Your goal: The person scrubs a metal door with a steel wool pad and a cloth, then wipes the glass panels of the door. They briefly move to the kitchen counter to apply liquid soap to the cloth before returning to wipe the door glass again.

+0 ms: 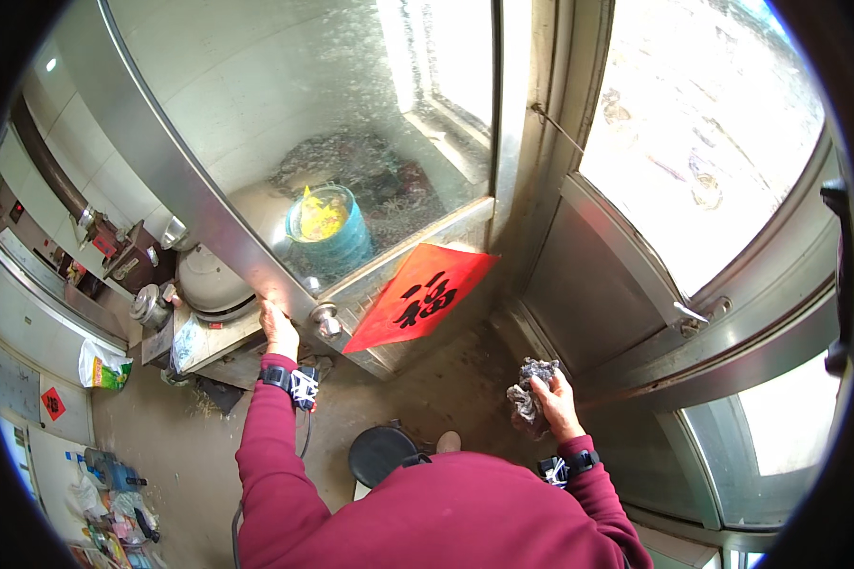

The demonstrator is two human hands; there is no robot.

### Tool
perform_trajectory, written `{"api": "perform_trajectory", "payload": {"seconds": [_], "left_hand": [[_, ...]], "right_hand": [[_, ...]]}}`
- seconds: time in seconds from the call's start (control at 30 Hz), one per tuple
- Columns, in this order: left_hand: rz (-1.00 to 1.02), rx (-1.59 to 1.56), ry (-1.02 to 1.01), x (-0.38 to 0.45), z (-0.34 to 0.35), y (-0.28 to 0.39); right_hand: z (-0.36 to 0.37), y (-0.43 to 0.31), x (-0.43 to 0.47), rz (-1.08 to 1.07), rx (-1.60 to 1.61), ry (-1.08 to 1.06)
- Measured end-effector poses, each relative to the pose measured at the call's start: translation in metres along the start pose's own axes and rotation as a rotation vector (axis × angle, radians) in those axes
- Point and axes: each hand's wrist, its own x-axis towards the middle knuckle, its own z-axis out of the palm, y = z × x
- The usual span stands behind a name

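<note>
My left hand is at the outer edge of a metal-framed glass door, with its fingers partly hidden. Just right of it on the door is a round metal knob. A red paper sign with a black character hangs on the lower panel, its edges lifting. Bunched in my right hand is a dirty grey rag, held over the floor near a second metal door panel. Through the glass shows a blue bucket with something yellow inside.
A round black stool stands close in front of me. At left, a table carries a large domed pot and a metal canister. Bottles and plastic bags lie along the left wall. A lever handle juts from the right door.
</note>
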Motion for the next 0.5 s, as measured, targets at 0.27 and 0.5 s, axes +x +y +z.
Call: {"api": "perform_trajectory", "payload": {"seconds": [0.27, 0.5], "left_hand": [[0.301, 0.172, 0.173, -0.097, 0.019, 0.04], [-0.779, -0.078, -0.452, -0.226, 0.085, -0.013]], "right_hand": [[0.076, -0.011, 0.069, -0.052, 0.013, -0.155], [0.159, -0.051, 0.114, -0.236, -0.042, -0.592]]}}
